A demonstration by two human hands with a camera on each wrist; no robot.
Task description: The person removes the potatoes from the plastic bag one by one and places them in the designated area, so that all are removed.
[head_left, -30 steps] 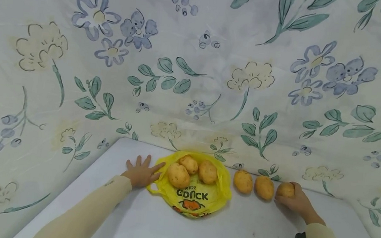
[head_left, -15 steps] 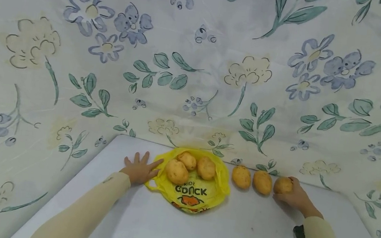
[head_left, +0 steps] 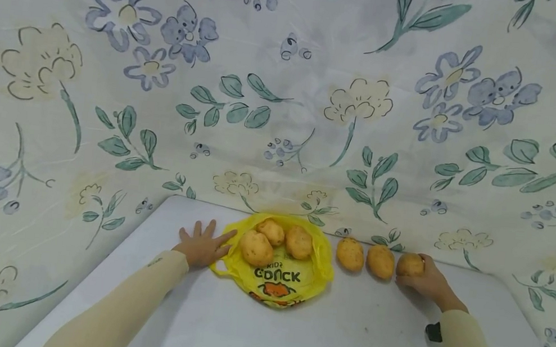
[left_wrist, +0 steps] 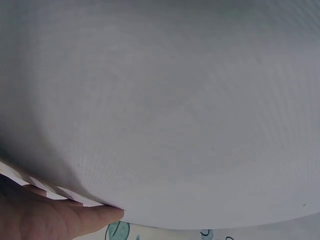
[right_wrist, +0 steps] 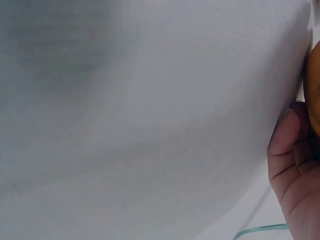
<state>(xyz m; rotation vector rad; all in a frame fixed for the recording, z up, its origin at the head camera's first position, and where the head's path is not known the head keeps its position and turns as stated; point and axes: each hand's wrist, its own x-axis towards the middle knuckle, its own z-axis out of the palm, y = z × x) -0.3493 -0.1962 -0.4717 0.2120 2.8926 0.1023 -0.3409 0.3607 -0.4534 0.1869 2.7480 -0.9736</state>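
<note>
On the white table my left hand [head_left: 203,247] lies with fingers spread, its thumb at the left edge of a yellow plastic bag [head_left: 307,291]. Three potatoes [head_left: 256,249] rest on the bag, near its back. To its right a potato [head_left: 350,254] and another potato [head_left: 380,262] stand in a row along the table's back edge. My right hand [head_left: 426,281] holds a third potato [head_left: 407,264] at the right end of that row, fingers curled round its right side. The right wrist view shows the curled hand [right_wrist: 295,175] beside the potato [right_wrist: 314,90].
A floral-patterned sheet [head_left: 304,119] rises right behind the white table [head_left: 260,341] and along its left side. The black wrist camera [head_left: 434,332] sits at my right sleeve. A loop handle [head_left: 219,269] of the bag sticks out to the left.
The whole head view has shifted slightly left and up. Hands, bag and potatoes keep their places relative to one another; the right hand still holds its potato.
</note>
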